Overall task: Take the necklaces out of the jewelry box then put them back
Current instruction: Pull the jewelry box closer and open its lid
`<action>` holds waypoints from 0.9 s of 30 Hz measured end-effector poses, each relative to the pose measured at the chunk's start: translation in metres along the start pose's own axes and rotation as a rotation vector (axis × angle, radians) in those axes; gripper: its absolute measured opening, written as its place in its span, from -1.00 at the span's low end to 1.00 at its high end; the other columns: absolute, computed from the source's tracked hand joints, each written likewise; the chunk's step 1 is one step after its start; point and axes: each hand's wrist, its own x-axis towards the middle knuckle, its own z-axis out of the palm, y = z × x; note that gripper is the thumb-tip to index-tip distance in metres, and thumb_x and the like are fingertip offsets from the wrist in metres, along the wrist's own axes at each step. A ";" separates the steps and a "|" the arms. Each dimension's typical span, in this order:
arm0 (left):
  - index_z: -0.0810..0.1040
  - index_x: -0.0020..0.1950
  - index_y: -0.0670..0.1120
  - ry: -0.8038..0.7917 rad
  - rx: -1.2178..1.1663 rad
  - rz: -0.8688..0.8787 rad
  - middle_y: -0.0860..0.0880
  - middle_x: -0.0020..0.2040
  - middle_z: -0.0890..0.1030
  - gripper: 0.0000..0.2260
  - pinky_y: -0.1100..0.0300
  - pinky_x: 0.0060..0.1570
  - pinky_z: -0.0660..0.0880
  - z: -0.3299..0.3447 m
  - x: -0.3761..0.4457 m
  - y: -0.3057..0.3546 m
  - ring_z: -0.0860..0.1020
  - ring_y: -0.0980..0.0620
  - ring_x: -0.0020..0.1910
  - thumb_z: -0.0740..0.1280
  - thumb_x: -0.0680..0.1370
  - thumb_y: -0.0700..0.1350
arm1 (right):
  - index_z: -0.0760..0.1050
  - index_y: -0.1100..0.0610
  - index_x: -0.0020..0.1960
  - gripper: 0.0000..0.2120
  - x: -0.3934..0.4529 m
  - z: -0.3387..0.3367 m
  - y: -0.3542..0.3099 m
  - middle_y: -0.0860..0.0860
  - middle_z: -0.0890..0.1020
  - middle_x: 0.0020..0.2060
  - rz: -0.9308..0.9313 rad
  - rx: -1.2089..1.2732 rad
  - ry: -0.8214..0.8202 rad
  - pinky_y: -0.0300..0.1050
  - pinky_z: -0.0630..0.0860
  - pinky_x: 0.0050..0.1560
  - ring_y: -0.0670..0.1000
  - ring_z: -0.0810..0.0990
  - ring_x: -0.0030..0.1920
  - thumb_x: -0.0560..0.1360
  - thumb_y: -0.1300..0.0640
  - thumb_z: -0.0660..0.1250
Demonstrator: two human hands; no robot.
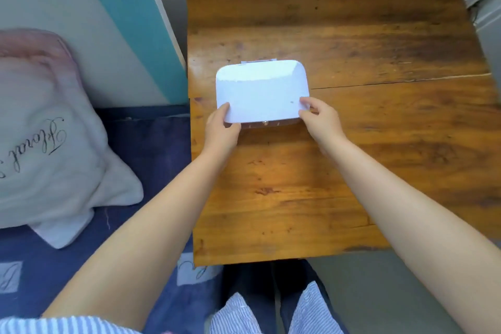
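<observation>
Jewelry box (261,89) lid gripped at 7 & 4 o'clock corners by left hand (221,131) & right hand (318,116), fingers pinching lid edge; opening or closing can't be told; no necklaces seen

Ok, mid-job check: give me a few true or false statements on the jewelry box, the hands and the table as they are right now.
1. The jewelry box sits on the wooden table. True.
2. Necklaces lie spread out on the table. False: none are visible anywhere in view.
3. Both hands touch the box, the left hand at its near left corner and the right hand at its near right corner. True.
4. The lid is swung fully open. False: the white lid covers the box; only a thin strip of the front with a small metal clasp shows beneath it.
5. A pillow lies to the left of the table. True.
</observation>
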 end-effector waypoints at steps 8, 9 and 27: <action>0.00 0.50 -0.03 0.088 -0.054 -0.155 -0.06 0.52 0.15 -0.42 -0.01 0.41 0.26 0.014 -0.115 -0.062 0.19 -0.05 0.46 0.18 0.55 -0.20 | 0.42 0.13 0.27 -0.66 -0.107 -0.010 0.068 0.17 0.49 0.23 0.018 -0.014 -0.022 -0.08 0.36 0.20 0.10 0.45 0.21 0.51 0.24 0.15; 0.06 0.48 -0.04 0.090 -0.042 -0.171 -0.08 0.51 0.18 -0.46 -0.02 0.37 0.30 0.015 -0.128 -0.068 0.23 -0.06 0.43 0.18 0.55 -0.20 | 0.36 0.10 0.32 -0.63 -0.121 -0.011 0.076 0.16 0.49 0.23 0.008 -0.016 -0.032 -0.07 0.37 0.18 0.11 0.44 0.20 0.52 0.22 0.13; 0.44 -0.25 -0.05 0.247 -0.471 -0.249 -0.02 -0.21 0.52 -0.84 0.21 -0.25 0.47 -0.012 -0.160 -0.039 0.51 0.04 -0.28 0.18 0.53 -0.17 | 0.52 0.23 0.00 -0.82 -0.169 -0.035 0.058 0.08 0.51 0.04 -0.105 0.142 0.040 -0.15 0.39 -0.02 0.05 0.47 0.04 0.45 0.17 0.28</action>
